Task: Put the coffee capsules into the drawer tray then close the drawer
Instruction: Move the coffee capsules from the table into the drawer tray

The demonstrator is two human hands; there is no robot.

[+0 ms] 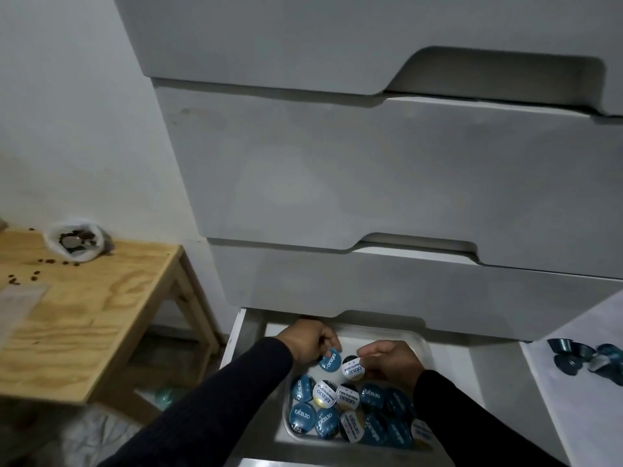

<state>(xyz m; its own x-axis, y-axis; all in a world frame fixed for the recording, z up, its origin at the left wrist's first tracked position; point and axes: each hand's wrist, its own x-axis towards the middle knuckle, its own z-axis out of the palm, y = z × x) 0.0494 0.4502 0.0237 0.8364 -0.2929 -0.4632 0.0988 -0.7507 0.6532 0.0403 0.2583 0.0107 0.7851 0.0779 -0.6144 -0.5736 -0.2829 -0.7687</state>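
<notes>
The left hand (pixel 308 343) pinches a blue capsule (pixel 329 359); the right hand (pixel 387 360) pinches a white capsule (pixel 351 367). Empty tray (pixel 423 342) space lies at 12 o'clock.

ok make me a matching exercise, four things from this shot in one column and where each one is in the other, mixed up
Things:
1. blue-lidded round coffee capsule
2. white-lidded round coffee capsule
3. white bag of dark pieces
4. loose dark blue capsules

Places:
A. on the light wooden table
B. pinched in the right hand
C. on the white surface at far right
D. pinched in the left hand

Pairs: 1-D, 2-B, 3-A, 4-C
</notes>
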